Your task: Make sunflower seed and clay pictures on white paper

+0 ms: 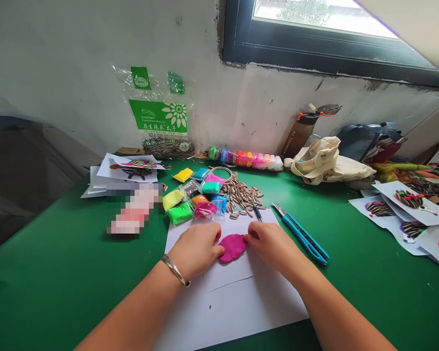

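Note:
A flat magenta clay piece (233, 248) lies on a white sheet of paper (227, 312) with a thin drawn line below it. My left hand (199, 248), with a silver bracelet at the wrist, pinches the clay's left edge between thumb and curled fingers. At the clay's right end, the fingertips of my right hand (272, 243) are closed on its edge. Just beyond the hands sit small bags of coloured clay (181, 213) and a pile of striped sunflower seeds (241, 192). A dark pen (257, 213) touches the paper's top edge.
A blue utility knife (302, 235) lies right of the paper on the green table (131, 273). Seed-decorated pictures (409, 207) are at the right, more papers (106, 170) at the left. Along the wall stand a seed bag (159, 117), clay tubs (249, 159), a bottle (300, 134) and a cloth bag (318, 158).

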{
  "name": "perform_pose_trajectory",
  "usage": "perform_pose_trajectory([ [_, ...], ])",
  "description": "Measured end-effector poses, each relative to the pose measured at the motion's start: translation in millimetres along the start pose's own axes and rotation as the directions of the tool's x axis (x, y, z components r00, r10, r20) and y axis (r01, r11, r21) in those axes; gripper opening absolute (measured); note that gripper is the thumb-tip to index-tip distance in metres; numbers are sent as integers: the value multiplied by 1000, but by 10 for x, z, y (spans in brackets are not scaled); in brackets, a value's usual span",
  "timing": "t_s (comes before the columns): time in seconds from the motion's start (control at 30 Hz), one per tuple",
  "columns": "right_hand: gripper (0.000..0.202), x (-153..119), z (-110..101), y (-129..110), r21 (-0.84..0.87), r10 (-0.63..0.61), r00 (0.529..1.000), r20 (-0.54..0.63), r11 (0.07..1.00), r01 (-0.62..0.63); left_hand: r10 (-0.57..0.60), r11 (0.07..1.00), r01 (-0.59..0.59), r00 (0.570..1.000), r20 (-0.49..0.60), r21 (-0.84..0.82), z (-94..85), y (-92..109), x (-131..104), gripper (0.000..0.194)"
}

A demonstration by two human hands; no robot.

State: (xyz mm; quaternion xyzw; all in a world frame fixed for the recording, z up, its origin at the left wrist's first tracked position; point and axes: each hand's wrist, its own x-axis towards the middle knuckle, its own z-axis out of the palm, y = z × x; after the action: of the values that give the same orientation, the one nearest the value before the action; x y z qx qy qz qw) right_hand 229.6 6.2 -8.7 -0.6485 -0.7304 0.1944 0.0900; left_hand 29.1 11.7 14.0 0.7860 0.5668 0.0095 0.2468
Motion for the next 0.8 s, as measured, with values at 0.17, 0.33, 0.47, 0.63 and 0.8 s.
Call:
perform_pose_trajectory([
  [0.17, 22, -11, -109, 69, 191, -30, 1000, 8, 981, 28, 3, 1000, -3, 1000, -1, 6, 5, -9, -4, 10],
  [0.33, 25, -95, -265, 19, 165, -117, 992, -40, 979, 122, 1, 1000, -1, 1000, 6, 2, 4, -21, 2, 10],
  [0.47, 33, -218, -254, 24, 51, -286, 958, -22, 957, 287, 8, 1000, -8, 1000, 18, -5, -1, -22, 13, 10],
  [0.63, 41, -291, -3, 174, -67, -274, 958, -78, 961, 269, -2, 1000, 2, 1000, 22, -5, -5, -11, 14, 11],
  [0.8, 39, -291, 124, 173, -176, -355, 933, -58, 924, 341, -12, 1000, 12, 1000, 27, -2, 5, -15, 20, 11],
])
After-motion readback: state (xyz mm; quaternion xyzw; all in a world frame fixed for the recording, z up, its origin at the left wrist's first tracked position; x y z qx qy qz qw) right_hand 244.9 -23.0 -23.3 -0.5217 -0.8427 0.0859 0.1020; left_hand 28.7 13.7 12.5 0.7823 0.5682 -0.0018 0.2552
